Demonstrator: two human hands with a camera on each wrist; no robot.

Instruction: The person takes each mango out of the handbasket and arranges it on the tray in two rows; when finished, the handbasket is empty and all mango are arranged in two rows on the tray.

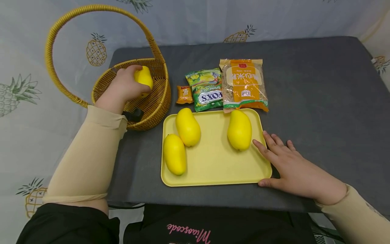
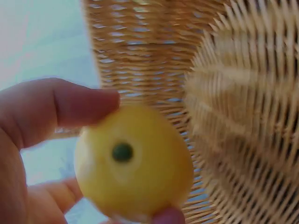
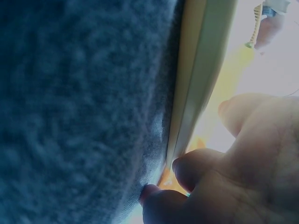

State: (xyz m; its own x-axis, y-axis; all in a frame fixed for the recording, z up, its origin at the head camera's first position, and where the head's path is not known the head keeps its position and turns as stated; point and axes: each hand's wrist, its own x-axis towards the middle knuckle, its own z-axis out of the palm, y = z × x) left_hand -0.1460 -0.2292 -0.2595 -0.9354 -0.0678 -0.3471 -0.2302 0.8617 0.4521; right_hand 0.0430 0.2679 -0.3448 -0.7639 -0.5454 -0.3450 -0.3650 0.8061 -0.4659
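Within the wicker basket's [image 1: 161, 117] opening, my left hand [image 1: 126, 83] grips a yellow mango [image 1: 144, 80]. The left wrist view shows the mango's [image 2: 140, 172] end with a dark green stem spot, thumb and fingers curled around it, and the woven wall beside it. Three more mangoes lie on the pale yellow tray [image 1: 213, 162]: one at lower left [image 1: 174, 154], one above it [image 1: 188, 127], one at right [image 1: 239, 130]. My right hand [image 1: 292, 169] rests with spread fingers at the tray's right edge, its fingertips right at the rim; nothing is in its grasp.
Behind the tray lie a small orange packet [image 1: 184, 95], a green candy bag [image 1: 206, 88] and a clear-and-orange bag of grain [image 1: 243, 83]. The basket's tall handle [image 1: 100, 7] arches over the left side. A dark grey cloth [image 1: 310, 84] covers the table.
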